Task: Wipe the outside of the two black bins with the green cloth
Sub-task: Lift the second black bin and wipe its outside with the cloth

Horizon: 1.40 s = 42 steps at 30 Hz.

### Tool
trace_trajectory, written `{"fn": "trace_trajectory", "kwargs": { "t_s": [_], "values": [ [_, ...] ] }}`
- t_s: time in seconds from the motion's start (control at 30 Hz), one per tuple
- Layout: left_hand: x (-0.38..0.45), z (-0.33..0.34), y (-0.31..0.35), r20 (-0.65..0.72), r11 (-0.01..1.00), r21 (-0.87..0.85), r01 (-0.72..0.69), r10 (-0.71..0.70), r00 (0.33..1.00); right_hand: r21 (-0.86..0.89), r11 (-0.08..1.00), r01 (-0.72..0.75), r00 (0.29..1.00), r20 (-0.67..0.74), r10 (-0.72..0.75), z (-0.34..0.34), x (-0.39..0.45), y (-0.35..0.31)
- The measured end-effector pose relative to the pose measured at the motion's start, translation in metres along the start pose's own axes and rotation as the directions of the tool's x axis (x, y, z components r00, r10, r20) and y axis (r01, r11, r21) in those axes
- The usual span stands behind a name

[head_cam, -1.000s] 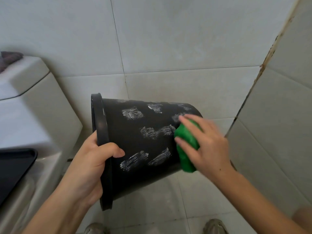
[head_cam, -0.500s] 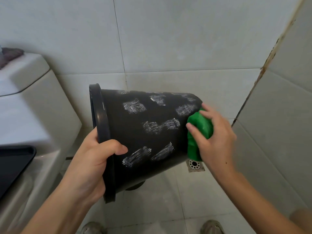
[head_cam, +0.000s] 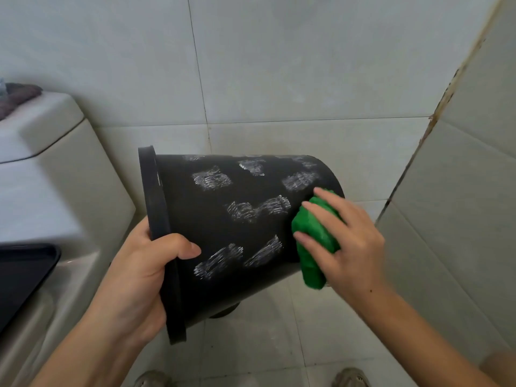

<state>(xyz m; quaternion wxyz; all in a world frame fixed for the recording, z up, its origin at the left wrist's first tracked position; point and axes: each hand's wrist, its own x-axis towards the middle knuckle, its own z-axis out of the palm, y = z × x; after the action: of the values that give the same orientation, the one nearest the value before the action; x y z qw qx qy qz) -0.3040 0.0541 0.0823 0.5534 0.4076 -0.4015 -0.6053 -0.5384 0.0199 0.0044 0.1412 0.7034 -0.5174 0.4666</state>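
Observation:
A black bin point(head_cam: 223, 236) is held on its side in the air, rim to the left, base to the right, with several white scratchy patches on its wall. My left hand point(head_cam: 139, 275) grips its rim, thumb over the outside. My right hand point(head_cam: 351, 244) presses a bunched green cloth point(head_cam: 315, 241) against the bin's wall near the base. A second dark round shape point(head_cam: 224, 312) shows just under the bin, mostly hidden.
A white toilet with its tank point(head_cam: 55, 191) fills the left, a dark cloth point(head_cam: 16, 96) on the tank lid and a black seat edge point(head_cam: 25, 272) at the lower left. Tiled walls stand behind and to the right. My shoes point(head_cam: 351, 377) show on the floor.
The cloth and my right hand slid out toward the bin's base, then a little back and down. The bin stays tilted in my left hand.

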Motion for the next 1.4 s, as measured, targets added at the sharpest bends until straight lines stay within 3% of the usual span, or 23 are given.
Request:
{"fn": "trace_trajectory", "kwargs": {
  "t_s": [0.1, 0.17, 0.23, 0.3, 0.37, 0.4, 0.53, 0.6, 0.73, 0.77, 0.87, 0.93, 1.1, 1.27, 1.4],
  "values": [
    [-0.001, 0.001, 0.0, 0.017, 1.0, -0.009, -0.021, 0.021, 1.0, 0.104, 0.954, -0.28, 0.957, -0.04, 0.286, -0.001, 0.018, 0.016],
    [-0.002, 0.002, -0.001, 0.016, 1.0, -0.003, -0.017, 0.018, 1.0, 0.126, 0.931, -0.343, 0.935, -0.051, 0.351, -0.001, 0.018, 0.014],
    [-0.001, 0.002, -0.004, -0.007, 1.0, -0.001, 0.004, -0.004, 1.0, 0.087, 0.969, -0.233, 0.97, -0.05, 0.238, 0.002, 0.006, -0.001],
    [0.001, 0.002, -0.005, -0.021, 1.0, -0.001, 0.018, -0.018, 1.0, 0.025, 0.999, -0.032, 0.999, -0.016, 0.032, 0.006, -0.009, -0.016],
    [0.002, 0.002, -0.006, -0.027, 1.0, -0.008, 0.019, -0.019, 0.999, -0.014, 0.993, 0.117, 0.993, 0.015, -0.117, 0.007, -0.01, -0.019],
    [0.002, 0.002, -0.006, -0.023, 1.0, -0.017, 0.014, -0.014, 1.0, -0.018, 0.994, 0.106, 0.994, -0.006, -0.106, 0.007, -0.005, -0.015],
    [0.0, 0.004, -0.003, -0.001, 0.999, -0.032, -0.032, 0.031, 1.0, 0.065, 0.985, -0.16, 0.973, -0.16, 0.169, 0.004, 0.012, -0.006],
    [0.001, 0.008, -0.006, -0.008, 0.999, -0.042, -0.032, 0.032, 0.999, 0.059, 0.996, -0.073, 0.984, -0.158, 0.082, 0.008, 0.0, -0.022],
    [0.003, 0.01, -0.012, -0.047, 0.997, -0.077, 0.013, -0.017, 0.999, 0.042, 0.969, 0.242, 0.969, -0.054, -0.239, 0.015, -0.024, -0.043],
    [0.003, 0.011, -0.011, -0.046, 0.997, -0.078, 0.026, -0.03, 0.999, 0.029, 0.972, 0.233, 0.972, -0.052, -0.231, 0.015, -0.021, -0.037],
    [0.001, 0.014, -0.008, -0.054, 0.997, -0.073, 0.034, -0.038, 0.998, 0.034, 0.999, -0.021, 0.993, -0.112, 0.025, 0.011, -0.004, -0.02],
    [-0.001, 0.017, -0.007, -0.066, 0.997, -0.067, 0.026, -0.031, 0.997, 0.068, 0.993, -0.097, 0.986, -0.127, 0.105, 0.011, -0.004, -0.023],
    [-0.003, 0.019, -0.008, -0.08, 0.995, -0.086, 0.058, -0.065, 0.995, 0.061, 0.979, 0.195, 0.981, -0.022, -0.194, 0.016, -0.031, -0.039],
    [-0.004, 0.019, -0.007, -0.082, 0.991, -0.11, 0.071, -0.08, 0.993, 0.045, 0.999, -0.008, 0.995, -0.098, 0.013, 0.016, -0.019, -0.026],
    [-0.004, 0.019, -0.007, -0.098, 0.989, -0.129, 0.07, -0.083, 0.992, 0.068, 0.981, 0.181, 0.983, -0.004, -0.181, 0.018, -0.034, -0.041]
  ]
}}
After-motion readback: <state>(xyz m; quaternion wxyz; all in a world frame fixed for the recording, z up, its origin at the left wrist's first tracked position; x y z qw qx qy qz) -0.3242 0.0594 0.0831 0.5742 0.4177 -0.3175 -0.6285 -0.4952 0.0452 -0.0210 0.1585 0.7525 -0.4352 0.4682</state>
